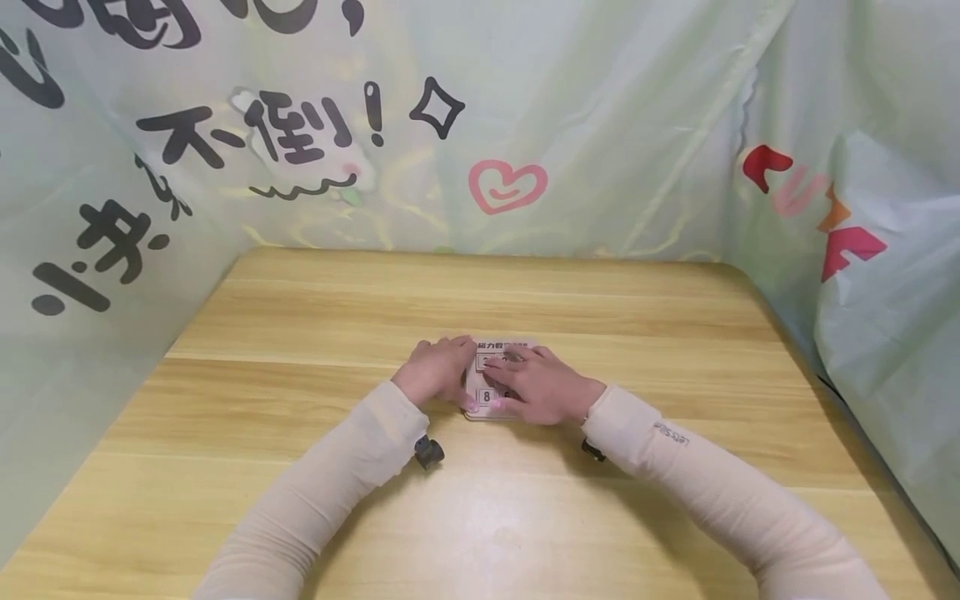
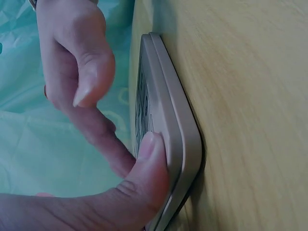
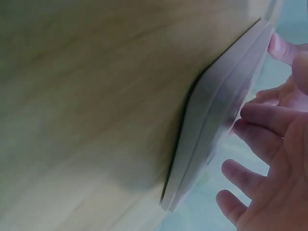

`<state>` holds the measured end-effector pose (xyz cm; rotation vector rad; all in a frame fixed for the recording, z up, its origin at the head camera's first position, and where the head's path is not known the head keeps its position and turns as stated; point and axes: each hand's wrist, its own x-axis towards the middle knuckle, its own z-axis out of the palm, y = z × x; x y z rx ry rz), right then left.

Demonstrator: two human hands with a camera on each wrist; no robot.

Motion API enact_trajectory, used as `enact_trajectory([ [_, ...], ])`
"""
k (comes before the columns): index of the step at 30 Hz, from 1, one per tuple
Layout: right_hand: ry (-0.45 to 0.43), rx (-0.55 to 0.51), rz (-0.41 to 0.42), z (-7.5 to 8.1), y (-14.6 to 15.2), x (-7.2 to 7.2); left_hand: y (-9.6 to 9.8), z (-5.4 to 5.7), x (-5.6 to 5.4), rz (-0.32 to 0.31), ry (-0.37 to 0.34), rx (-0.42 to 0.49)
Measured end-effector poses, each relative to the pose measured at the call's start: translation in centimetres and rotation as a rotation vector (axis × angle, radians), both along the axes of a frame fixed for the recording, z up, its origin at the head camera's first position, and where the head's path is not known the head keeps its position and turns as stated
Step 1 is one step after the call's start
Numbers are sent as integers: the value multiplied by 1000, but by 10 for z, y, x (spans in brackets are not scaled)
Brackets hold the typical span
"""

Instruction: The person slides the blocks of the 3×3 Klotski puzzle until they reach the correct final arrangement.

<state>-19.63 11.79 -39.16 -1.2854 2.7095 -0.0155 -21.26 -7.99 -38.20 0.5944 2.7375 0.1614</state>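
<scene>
A thin, pale sliding number puzzle (image 1: pixel 486 397) lies flat on the table, with boxed digits and a printed line along its far edge. My left hand (image 1: pixel 438 367) holds its left side, fingers at the far corner and thumb at the near one. In the left wrist view that thumb (image 2: pixel 149 178) presses the rounded rim of the puzzle (image 2: pixel 169 91). My right hand (image 1: pixel 546 387) lies over the puzzle's right part and hides several digits. Its fingers (image 3: pixel 264 118) reach out fairly straight to the top face in the right wrist view.
The wood-grain table (image 1: pixel 495 517) extends around the puzzle on all sides. Pale green printed cloth (image 1: pixel 600 125) hangs behind it and along both sides. A small black device (image 1: pixel 429 452) sits at the left cuff, and another (image 1: pixel 593 450) at the right.
</scene>
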Motion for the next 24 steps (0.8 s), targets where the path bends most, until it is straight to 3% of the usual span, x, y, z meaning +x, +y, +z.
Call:
enact_trajectory([
  [8,-34,-19,12,6,15,7,1,-2,0,-1,0,-4],
  [24,-78,-55,-18,-2,7,-9,0,2,2,1,-7,9],
])
